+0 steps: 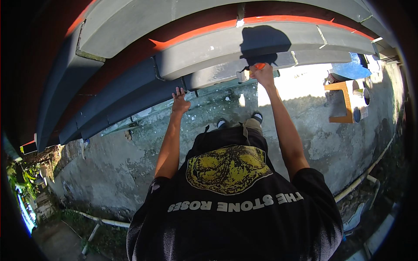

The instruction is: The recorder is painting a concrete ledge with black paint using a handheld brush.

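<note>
My right hand (264,77) is closed around a paintbrush (243,76) with an orange handle and pale bristles. The bristles point left, close to the lower edge of a grey painted ledge (213,75); whether they touch it I cannot tell. Farther left, my left hand (180,103) holds nothing, its fingers spread and raised near the shaded part of the same ledge. A dark shadow falls on the grey band above the brush.
Stepped grey bands with red strips (278,19) curve across the top. My feet stand on worn concrete (300,126) below. At the right are an orange-brown woven frame (347,102), pale buckets (360,98) and a blue sheet (352,68). Pale pipes (355,185) run along the yard's edge.
</note>
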`<state>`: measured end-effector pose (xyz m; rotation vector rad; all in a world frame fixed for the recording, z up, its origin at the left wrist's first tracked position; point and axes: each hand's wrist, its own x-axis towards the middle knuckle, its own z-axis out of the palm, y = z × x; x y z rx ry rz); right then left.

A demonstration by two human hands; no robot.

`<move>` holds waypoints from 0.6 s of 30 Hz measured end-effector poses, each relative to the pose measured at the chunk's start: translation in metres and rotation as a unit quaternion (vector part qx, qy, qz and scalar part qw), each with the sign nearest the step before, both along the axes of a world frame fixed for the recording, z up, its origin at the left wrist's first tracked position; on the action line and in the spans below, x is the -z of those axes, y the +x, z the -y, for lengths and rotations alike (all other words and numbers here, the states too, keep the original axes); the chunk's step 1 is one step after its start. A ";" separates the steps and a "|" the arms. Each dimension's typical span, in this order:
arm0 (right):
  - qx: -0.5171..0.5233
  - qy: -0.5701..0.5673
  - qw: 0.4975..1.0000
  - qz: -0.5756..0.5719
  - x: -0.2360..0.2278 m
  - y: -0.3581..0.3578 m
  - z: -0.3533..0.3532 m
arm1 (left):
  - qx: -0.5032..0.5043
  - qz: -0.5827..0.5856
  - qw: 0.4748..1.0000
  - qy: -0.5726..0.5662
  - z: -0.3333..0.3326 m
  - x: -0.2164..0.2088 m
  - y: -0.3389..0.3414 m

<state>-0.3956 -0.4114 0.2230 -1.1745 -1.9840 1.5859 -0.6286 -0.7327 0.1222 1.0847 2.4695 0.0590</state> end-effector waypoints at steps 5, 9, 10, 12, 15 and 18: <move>0.062 0.078 0.989 -0.106 0.010 -0.009 0.001 | 0.000 -0.001 1.000 0.003 -0.002 0.003 0.001; 0.013 0.002 1.000 -0.014 0.002 -0.009 0.001 | 0.013 -0.009 1.000 0.000 0.001 0.004 0.001; 0.010 0.002 1.000 -0.014 0.002 -0.012 0.003 | 0.005 -0.002 1.000 0.000 0.004 0.004 0.001; 0.097 0.068 0.987 -0.108 0.005 -0.013 0.004 | 0.012 -0.004 1.000 -0.010 -0.001 -0.002 0.003; 0.031 0.273 0.961 -0.041 0.017 -0.021 0.026 | 0.013 -0.003 0.999 -0.029 -0.008 -0.011 0.006; -0.091 0.213 0.969 -0.084 0.008 -0.051 0.075 | 0.009 -0.009 0.999 -0.041 -0.007 -0.010 0.009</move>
